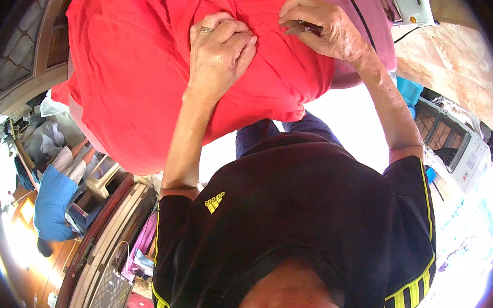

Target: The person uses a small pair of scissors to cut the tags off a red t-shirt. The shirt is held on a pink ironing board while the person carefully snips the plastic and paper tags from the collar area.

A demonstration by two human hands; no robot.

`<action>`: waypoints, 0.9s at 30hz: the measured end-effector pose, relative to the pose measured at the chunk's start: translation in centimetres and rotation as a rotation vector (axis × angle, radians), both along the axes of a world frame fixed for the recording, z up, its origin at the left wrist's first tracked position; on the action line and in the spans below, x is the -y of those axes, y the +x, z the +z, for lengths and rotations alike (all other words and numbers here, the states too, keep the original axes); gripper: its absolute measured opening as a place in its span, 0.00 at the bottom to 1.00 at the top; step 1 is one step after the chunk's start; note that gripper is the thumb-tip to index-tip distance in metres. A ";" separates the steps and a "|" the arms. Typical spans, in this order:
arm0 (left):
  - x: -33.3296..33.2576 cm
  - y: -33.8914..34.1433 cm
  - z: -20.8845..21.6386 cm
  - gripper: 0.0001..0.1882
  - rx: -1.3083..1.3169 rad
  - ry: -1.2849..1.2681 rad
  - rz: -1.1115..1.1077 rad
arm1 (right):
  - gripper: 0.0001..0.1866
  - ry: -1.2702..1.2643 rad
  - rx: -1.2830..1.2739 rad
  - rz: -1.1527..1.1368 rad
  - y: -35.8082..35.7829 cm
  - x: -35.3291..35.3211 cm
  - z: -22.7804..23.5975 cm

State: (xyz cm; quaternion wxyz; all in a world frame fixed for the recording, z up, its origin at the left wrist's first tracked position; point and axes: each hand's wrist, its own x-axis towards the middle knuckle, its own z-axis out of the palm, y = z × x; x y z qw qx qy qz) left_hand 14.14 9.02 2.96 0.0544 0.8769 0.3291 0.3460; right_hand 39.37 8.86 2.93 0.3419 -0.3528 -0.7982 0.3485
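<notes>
A large red cloth (143, 85) lies in loose folds over the surface in front of me and hangs down toward my lap. My left hand (221, 53), with a ring on one finger, rests on it. Its fingers are curled and pinch the fabric near the middle. To the right, my right hand (335, 35) is held just over the cloth, thumb and fingers bent together. Something small, dark and shiny shows inside that hand, too hidden to name. A narrow gap of red fabric lies between the two hands.
A pink-mauve surface (378, 35) shows beyond the cloth, with a white machine (410, 9) and a dark cord at its far right. On the right stands a white-framed appliance (467, 150). Another person in a blue shirt (54, 204) is at the left, near wooden furniture (103, 241).
</notes>
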 end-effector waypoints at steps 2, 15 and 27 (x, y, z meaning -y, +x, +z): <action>-0.1 0.2 -0.3 0.05 0.052 -0.060 0.020 | 0.12 0.027 0.047 -0.035 -0.4 0.1 1.8; -0.9 2.0 -0.6 0.06 0.063 -0.258 0.118 | 0.12 -0.096 0.040 -0.233 -1.1 1.2 0.6; -0.4 2.0 -0.5 0.04 0.128 -0.332 0.160 | 0.08 0.150 0.275 -0.195 -2.1 1.4 3.7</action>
